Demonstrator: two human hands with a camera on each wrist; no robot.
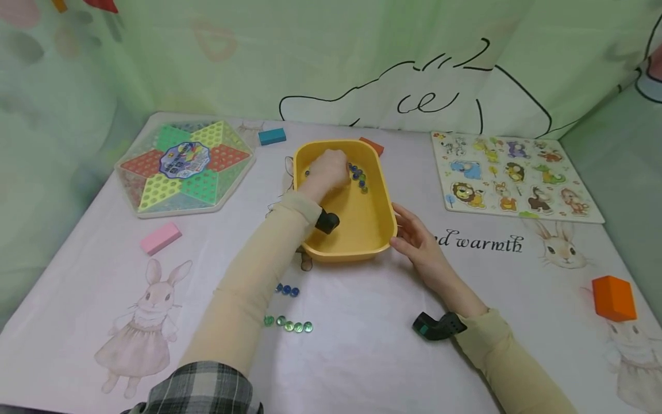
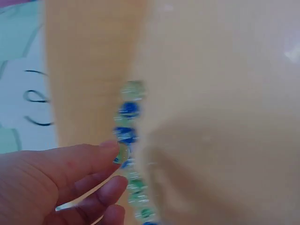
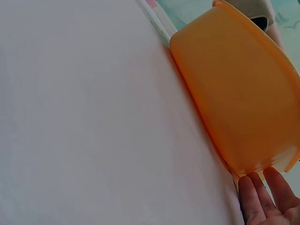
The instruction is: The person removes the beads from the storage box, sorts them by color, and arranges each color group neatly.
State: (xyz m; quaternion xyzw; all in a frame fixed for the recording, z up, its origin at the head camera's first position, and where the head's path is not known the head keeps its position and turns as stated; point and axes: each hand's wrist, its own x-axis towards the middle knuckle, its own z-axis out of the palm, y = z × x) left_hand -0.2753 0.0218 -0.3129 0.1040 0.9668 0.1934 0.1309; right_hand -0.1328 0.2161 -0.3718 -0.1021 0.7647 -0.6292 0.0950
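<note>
Inside a yellow plastic basin (image 1: 357, 230), my left hand (image 1: 331, 168) reaches down to the far left of the floor. Close up in the left wrist view, its fingertips pinch a yellow-green glass marble (image 2: 122, 153). A line of blue and green glass marbles (image 2: 136, 187) runs past those fingertips along the basin wall. More marbles (image 1: 358, 175) lie in the basin, right of the hand. My right hand (image 1: 421, 244) rests against the basin's near right corner, with fairly straight fingers (image 3: 251, 197) touching the outer wall.
Short rows of blue marbles (image 1: 287, 290) and green marbles (image 1: 289, 325) lie on the cloth. A star-patterned board (image 1: 186, 167), an animal puzzle (image 1: 512, 172) and blue (image 1: 272, 136), pink (image 1: 161, 238), red (image 1: 372, 145) and orange (image 1: 614, 298) blocks surround the basin.
</note>
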